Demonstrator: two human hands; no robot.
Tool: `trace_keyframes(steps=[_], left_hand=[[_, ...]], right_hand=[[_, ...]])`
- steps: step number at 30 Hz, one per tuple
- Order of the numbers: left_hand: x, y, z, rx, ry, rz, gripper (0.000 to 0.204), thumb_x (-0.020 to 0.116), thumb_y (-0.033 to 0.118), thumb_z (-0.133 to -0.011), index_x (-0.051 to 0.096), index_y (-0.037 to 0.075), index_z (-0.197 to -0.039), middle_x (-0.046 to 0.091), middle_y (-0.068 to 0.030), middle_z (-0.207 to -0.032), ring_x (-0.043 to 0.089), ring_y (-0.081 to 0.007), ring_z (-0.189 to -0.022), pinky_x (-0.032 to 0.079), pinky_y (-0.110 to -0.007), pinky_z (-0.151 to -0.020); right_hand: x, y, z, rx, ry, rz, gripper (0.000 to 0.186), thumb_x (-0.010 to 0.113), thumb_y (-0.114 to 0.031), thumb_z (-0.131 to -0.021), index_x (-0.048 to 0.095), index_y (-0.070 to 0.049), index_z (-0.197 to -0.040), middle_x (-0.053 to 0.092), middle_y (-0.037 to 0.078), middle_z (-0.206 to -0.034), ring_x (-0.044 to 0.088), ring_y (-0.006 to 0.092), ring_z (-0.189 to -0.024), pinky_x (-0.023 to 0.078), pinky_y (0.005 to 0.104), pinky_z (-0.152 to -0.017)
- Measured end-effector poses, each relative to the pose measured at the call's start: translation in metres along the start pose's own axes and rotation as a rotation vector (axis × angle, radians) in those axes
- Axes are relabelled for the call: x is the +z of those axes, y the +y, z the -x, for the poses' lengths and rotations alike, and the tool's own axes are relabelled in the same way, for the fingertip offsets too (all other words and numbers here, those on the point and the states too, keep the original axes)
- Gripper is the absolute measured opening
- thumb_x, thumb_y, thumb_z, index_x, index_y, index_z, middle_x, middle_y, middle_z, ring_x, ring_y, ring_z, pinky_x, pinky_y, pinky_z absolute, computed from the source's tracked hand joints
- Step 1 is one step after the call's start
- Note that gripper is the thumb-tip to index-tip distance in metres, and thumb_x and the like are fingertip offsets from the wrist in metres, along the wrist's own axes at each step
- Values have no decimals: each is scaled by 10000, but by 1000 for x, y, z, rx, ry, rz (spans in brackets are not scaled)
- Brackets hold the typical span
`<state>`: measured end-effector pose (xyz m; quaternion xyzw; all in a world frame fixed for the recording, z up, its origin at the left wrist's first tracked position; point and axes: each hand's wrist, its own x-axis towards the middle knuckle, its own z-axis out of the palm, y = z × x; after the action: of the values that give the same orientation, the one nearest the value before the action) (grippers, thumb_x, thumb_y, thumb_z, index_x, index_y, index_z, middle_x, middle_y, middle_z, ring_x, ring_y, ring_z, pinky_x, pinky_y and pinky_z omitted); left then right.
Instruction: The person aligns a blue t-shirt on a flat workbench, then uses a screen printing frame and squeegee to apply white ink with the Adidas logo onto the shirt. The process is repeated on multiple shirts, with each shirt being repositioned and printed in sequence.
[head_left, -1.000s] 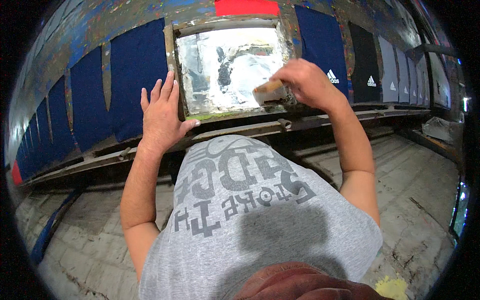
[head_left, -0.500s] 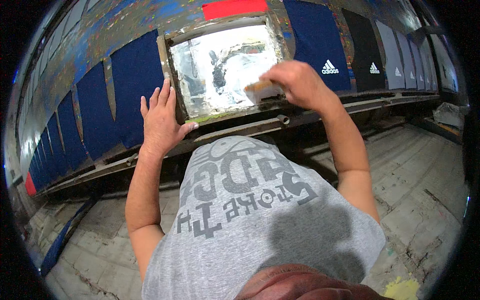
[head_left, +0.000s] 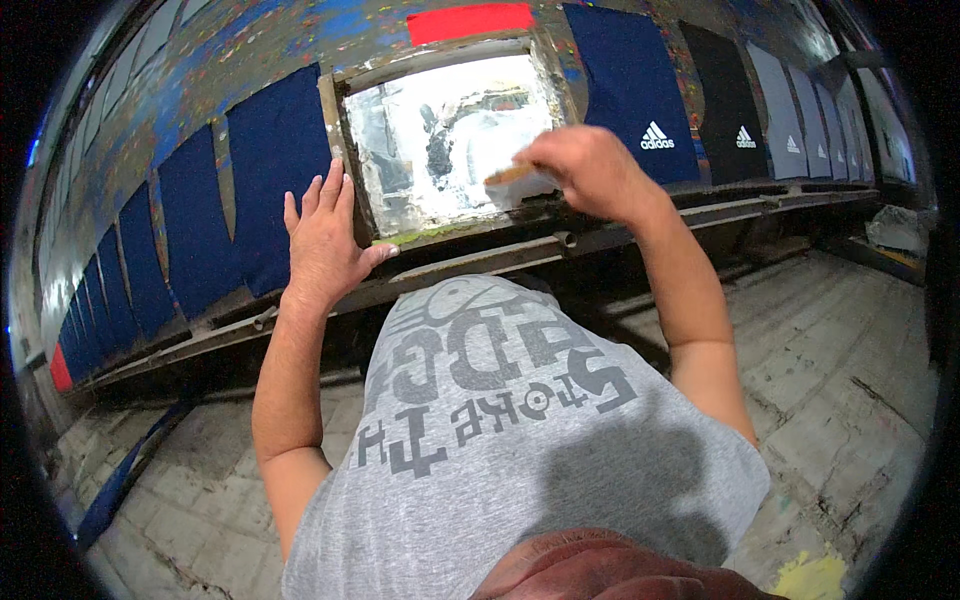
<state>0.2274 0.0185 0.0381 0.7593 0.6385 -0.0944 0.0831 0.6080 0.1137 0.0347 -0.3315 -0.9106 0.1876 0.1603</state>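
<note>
A printing screen (head_left: 410, 130) with white ink smeared over its mesh lies in a worn frame (head_left: 338, 120) on the long table. My left hand (head_left: 325, 235) rests at the frame's lower left corner, its fingers spread along the left side and the thumb on the near edge. Over the lower right of the mesh, my right hand (head_left: 590, 170) is closed on a squeegee with a wooden, orange-brown edge (head_left: 512, 174). Its blade is partly blurred and merges with the white ink, so its contact with the mesh is hard to make out.
Navy cloth panels (head_left: 280, 180) lie in a row to the left. On the right are navy, black (head_left: 725, 100) and grey panels (head_left: 775, 110) with small white prints. Behind the frame is a red piece (head_left: 470, 22). A metal rail (head_left: 500, 260) runs along the table's near edge.
My right hand and the squeegee have shifted very slightly to the left. My left hand stays on the frame's corner.
</note>
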Motion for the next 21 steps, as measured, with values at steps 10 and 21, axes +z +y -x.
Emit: trace_keyframes(steps=[10, 21], left_hand=[[1, -2, 0, 2, 3, 16, 1228, 996, 582, -751, 442, -11, -1673, 334, -161, -1812, 389, -391, -1630, 202, -681, -1365], [0, -1, 1, 8, 16, -2, 1182, 983, 550, -779, 449, -18, -1667, 332, -160, -1816, 399, -394, -1626, 210, -687, -1353]], right_hand=[[29, -33, 19, -50, 203, 67, 407, 723, 37, -821, 808, -179, -1157, 801, 100, -1030, 779, 363, -970, 634, 478, -856], [23, 3, -20, 48, 172, 139, 399, 723, 56, -872, 825, -123, -1214, 812, 121, -1084, 772, 347, -1032, 615, 473, -912]])
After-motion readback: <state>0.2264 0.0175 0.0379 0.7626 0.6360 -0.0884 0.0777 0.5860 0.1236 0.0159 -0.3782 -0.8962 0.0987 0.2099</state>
